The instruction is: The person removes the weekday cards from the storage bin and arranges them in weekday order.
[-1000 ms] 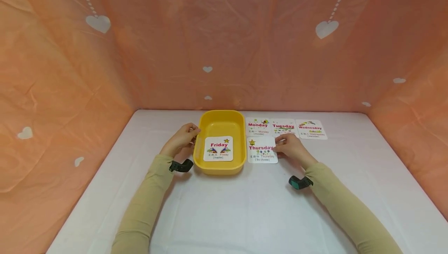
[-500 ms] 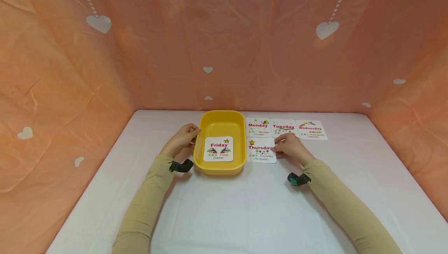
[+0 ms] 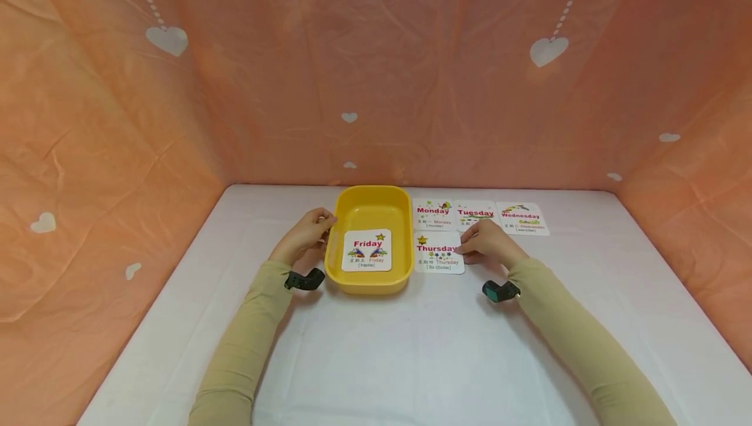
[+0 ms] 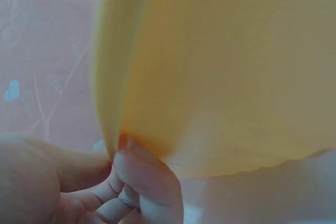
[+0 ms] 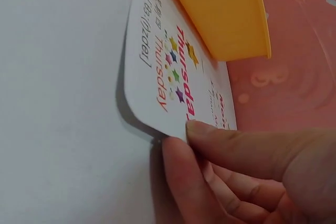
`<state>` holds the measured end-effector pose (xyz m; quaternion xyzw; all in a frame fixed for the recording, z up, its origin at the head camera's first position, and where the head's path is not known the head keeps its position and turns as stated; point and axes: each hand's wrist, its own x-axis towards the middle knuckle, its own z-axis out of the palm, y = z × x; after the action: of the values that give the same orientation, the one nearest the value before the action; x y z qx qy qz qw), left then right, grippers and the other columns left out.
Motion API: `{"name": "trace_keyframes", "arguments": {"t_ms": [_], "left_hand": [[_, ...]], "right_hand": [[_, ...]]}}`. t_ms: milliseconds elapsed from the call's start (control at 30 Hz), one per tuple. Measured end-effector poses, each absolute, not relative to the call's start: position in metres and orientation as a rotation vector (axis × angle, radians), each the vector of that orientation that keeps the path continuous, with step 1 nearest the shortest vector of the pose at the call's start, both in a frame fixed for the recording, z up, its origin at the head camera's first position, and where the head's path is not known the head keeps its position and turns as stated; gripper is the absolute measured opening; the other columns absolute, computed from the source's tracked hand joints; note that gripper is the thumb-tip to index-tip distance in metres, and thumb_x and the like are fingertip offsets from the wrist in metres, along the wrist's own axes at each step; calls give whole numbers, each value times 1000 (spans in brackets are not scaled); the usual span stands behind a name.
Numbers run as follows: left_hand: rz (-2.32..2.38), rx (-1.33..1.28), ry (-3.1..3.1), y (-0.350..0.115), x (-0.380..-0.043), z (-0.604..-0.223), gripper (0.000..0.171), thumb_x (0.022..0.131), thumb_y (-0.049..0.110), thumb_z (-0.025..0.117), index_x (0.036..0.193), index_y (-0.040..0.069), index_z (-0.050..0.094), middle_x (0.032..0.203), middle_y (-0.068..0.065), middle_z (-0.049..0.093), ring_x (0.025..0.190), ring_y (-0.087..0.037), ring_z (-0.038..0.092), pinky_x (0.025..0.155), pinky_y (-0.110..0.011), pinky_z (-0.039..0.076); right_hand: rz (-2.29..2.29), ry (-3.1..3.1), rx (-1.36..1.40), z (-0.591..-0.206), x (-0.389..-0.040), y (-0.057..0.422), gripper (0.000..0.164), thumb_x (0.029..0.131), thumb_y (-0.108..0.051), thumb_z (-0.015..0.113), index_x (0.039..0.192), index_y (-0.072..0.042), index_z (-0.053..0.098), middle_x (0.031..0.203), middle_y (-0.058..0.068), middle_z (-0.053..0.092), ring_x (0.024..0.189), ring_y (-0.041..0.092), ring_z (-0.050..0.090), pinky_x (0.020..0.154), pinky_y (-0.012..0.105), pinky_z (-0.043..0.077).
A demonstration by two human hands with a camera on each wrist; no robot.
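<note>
White worktop [image 3: 411, 361] — left hand [image 3: 303, 234] grips the yellow tray [image 3: 369, 287]; right hand [image 3: 489, 243] pinches the Thursday card [image 3: 437, 259] beside it — best lowered flat.

Left hand [image 3: 302, 235] and right hand [image 3: 490, 242] in fingertip pinches (forearms [image 3: 236, 341] apart).
</note>
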<state>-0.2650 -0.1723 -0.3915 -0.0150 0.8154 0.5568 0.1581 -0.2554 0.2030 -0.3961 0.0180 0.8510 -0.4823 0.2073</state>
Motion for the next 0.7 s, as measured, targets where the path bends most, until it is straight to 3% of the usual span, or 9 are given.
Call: {"name": "trace_keyframes", "arguments": {"t_ms": [700], "left_hand": [[1584, -59, 2336, -171, -265, -391, 26, 103, 22, 44, 113, -2, 47, 87, -11, 54, 68, -18, 51, 57, -26, 44]], "right_hand": [[-1405, 2188, 110, -403, -265, 214, 23, 83, -2, 72, 100, 9, 60, 73, 7, 66, 59, 10, 64, 61, 24, 54]]}}
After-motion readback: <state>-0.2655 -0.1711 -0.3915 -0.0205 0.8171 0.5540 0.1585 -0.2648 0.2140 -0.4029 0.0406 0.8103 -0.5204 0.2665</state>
